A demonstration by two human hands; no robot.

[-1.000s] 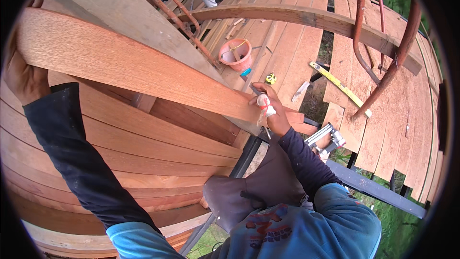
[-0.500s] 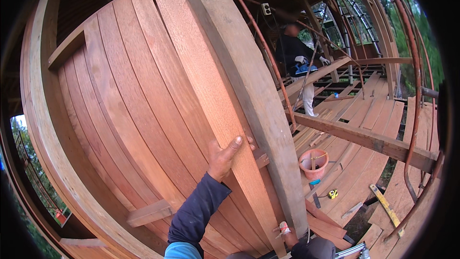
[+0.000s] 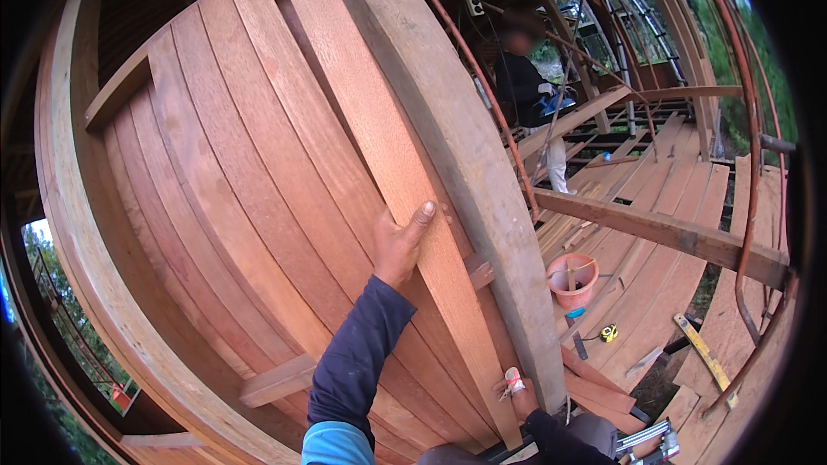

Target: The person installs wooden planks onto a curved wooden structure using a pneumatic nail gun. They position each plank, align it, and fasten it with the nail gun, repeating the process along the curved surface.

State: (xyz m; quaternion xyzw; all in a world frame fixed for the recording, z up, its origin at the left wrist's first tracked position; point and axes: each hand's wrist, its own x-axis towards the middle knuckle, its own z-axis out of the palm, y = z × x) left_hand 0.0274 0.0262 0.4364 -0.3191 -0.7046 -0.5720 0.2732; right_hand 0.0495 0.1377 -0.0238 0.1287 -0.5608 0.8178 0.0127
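A long reddish-brown wooden plank point(image 3: 370, 112) stands upright, slightly tilted, against a wall of fitted boards point(image 3: 233, 103). A narrow dark gap separates its upper part from the neighbouring board. My left hand point(image 3: 401, 245) is closed round the plank at about mid-length, thumb across its face and most fingers hidden behind it. Low down, my right hand point(image 3: 520, 394) grips the plank's right edge near its foot; a pale wrapping with red on it covers the thumb. Just right of the plank rises a thick, greyish timber post point(image 3: 465, 120).
Right of the post are an orange bucket point(image 3: 572, 284), a yellow tape measure point(image 3: 609, 333), a yellow level point(image 3: 706, 360) and a nail gun point(image 3: 650, 441). Rusty scaffold pipes point(image 3: 748, 120) and a horizontal beam point(image 3: 655, 228) cross there. A co-worker point(image 3: 521, 77) holds a blue tool farther back.
The gap between the plank's upper part and the adjoining board has widened and reaches lower. Both my hands keep their hold. The co-worker's hands and blue tool have shifted slightly. The view has moved a little.
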